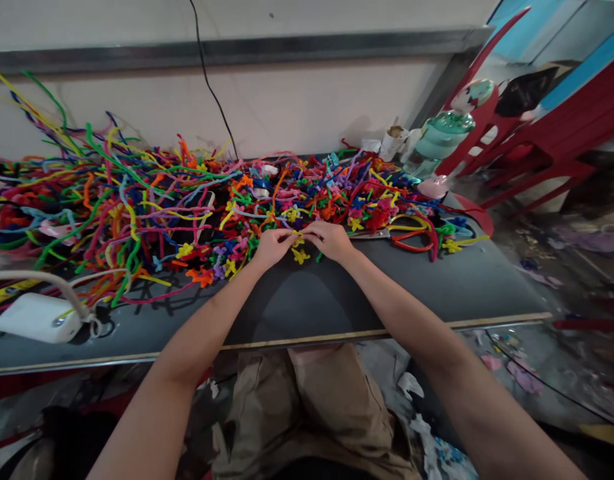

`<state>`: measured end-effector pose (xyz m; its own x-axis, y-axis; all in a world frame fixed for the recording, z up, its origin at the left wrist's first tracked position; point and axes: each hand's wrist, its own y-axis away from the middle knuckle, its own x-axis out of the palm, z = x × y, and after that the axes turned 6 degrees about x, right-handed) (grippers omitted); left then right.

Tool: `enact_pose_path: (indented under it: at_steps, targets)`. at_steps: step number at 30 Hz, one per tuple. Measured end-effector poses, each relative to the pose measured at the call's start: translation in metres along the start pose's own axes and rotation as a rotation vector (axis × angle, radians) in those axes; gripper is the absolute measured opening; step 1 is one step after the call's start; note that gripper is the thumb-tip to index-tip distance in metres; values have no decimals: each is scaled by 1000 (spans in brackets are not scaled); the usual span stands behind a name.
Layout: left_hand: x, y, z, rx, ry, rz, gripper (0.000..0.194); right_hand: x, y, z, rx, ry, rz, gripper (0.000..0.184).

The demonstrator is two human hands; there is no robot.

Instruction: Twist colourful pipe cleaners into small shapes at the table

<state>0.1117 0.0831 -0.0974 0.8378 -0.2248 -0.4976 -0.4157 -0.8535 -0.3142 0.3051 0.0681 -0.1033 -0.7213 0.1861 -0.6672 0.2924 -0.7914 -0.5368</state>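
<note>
My left hand (275, 247) and my right hand (329, 240) meet over the table at the front of the pile, fingertips almost touching. Both pinch a yellow pipe cleaner piece (299, 238) between them. Just below it, a yellow pipe cleaner flower (301, 256) shows; whether the two are joined I cannot tell. Behind my hands spreads a heap of pipe cleaners (157, 200), loose stems on the left and many small bent shapes towards the right. To the right of my right hand lie scissors (411, 239) with orange-red handles, blades pointing towards my hand.
A white device (39, 319) with a curved arm stands at the table's left front. At the far right end are a pale green bottle (434, 143) and a paper cup (393, 141). A black cable (207, 73) hangs down the wall. Red chairs (551, 140) stand on the right.
</note>
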Motion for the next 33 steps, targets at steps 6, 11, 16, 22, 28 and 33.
enact_pose_path:
  at_steps: [6, 11, 16, 22, 28, 33]
  targets:
    - [-1, 0, -1, -18, 29, 11, 24, 0, 1, 1, -2, 10, 12, 19]
    - [0, 1, -2, -17, 20, 1, 25, 4, 3, 0, -5, -43, -21, 18]
    - [-1, 1, 0, -22, 11, -5, 24, 8, 4, 0, 48, -64, -21, 19]
    - [-1, 1, 1, -25, 13, 20, 22, 9, 5, 0, 13, -52, -29, 20]
    - [-1, 2, 1, -18, -14, 24, 19, 9, 4, 1, -36, -97, -27, 21]
    - [-1, 3, -1, -19, -44, 36, 18, 8, 5, 2, 0, -85, -11, 19]
